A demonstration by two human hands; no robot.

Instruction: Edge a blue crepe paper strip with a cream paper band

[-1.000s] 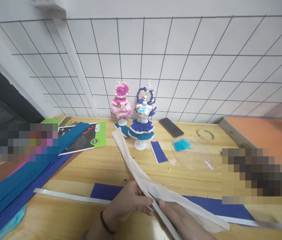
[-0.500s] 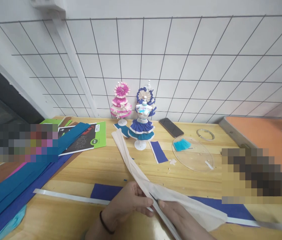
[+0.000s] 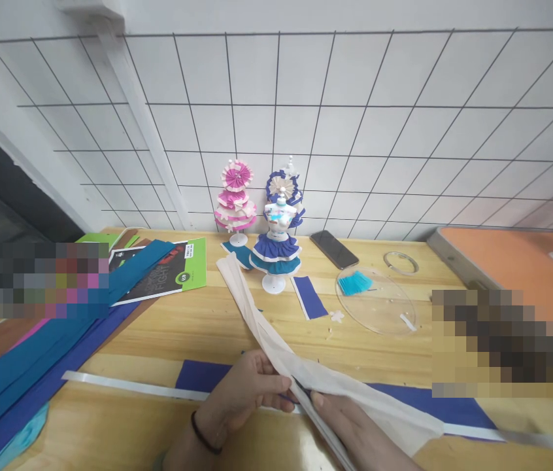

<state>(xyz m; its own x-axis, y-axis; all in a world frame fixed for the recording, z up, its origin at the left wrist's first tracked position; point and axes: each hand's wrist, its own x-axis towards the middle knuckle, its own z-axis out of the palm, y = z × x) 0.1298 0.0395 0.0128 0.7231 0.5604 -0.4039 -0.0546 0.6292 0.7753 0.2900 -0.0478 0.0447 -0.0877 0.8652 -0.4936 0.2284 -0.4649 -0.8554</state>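
Note:
A long folded length of cream crepe paper (image 3: 251, 314) runs diagonally across the table toward me and fans out at the right. My left hand (image 3: 244, 399), with a dark band at its wrist, has thumb and fingers closed at the paper's left edge. On the other side of the fold, my right hand (image 3: 350, 422) grips the same paper, its fingers partly hidden. Between the hands shows a small dark sliver I cannot identify. Beneath lie a purple crepe paper piece (image 3: 202, 376) and a long white strip (image 3: 129, 384).
Small mannequins in pink (image 3: 236, 203) and blue (image 3: 276, 252) paper dresses stand at the back. Behind the hands are a phone (image 3: 334, 249), a clear disc (image 3: 384, 317) and a purple scrap (image 3: 309, 297). Blue crepe strips (image 3: 51, 333) lie left; an orange-topped board (image 3: 512, 268) stands right.
My left hand has shifted slightly left and up along the cream crepe paper. My right hand stays almost in place. The whole view has moved a little.

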